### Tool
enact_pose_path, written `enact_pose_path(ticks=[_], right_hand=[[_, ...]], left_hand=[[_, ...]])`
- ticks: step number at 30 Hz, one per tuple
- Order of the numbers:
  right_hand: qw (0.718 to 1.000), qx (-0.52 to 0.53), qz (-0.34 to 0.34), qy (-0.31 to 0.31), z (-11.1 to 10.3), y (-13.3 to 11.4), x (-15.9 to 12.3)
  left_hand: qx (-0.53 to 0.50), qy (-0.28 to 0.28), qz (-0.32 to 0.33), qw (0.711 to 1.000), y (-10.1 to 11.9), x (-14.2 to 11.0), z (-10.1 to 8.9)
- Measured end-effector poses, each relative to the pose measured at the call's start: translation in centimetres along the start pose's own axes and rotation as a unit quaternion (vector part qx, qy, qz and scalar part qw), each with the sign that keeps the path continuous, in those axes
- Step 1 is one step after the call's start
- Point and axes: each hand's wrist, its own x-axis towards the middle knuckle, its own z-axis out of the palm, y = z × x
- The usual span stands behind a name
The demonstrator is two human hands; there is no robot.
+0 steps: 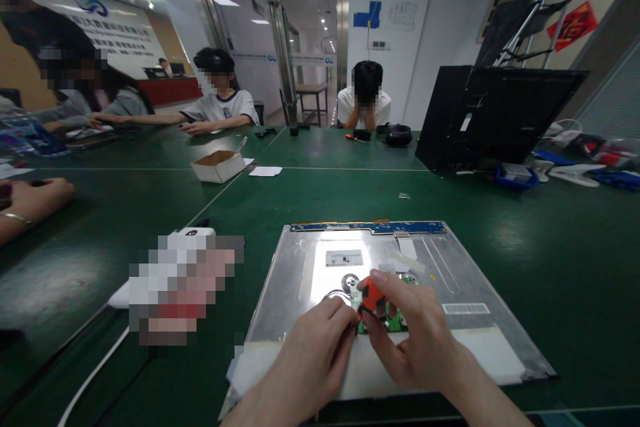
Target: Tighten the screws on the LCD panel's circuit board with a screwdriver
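Observation:
A flat metal display panel (280, 280) lies on the green table in front of me, with a blue circuit strip (370, 227) along its far edge. On its middle sits a small green circuit board (395, 321), partly hidden by my hands. My right hand (417, 327) grips the orange-and-black handle of a screwdriver (373, 295) between thumb and fingers, above the board; its tip is hidden. My left hand (323, 340) is closed beside it, fingertips pressed together at the board's left edge. What those fingers hold, if anything, is hidden.
A white device with cables (200, 233) lies at the left, partly blurred. Further back are an open cardboard box (219, 167), white paper (265, 171) and a black monitor (495, 117). A blue tray (517, 175) is at the right. Several people sit around the table.

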Motion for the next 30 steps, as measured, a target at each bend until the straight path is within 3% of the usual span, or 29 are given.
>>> enact_pose_path(ticks=[13, 30], right_hand=[[0.999, -0.038, -0.015, 0.015, 0.31, 0.31, -0.21], [1.000, -0.001, 0.002, 0.009, 0.16, 0.10, -0.14]], left_hand=[[-0.005, 0.013, 0.017, 1.000, -0.33, -0.08, 0.31], [0.000, 0.004, 0.006, 1.000, -0.07, 0.02, 0.04]])
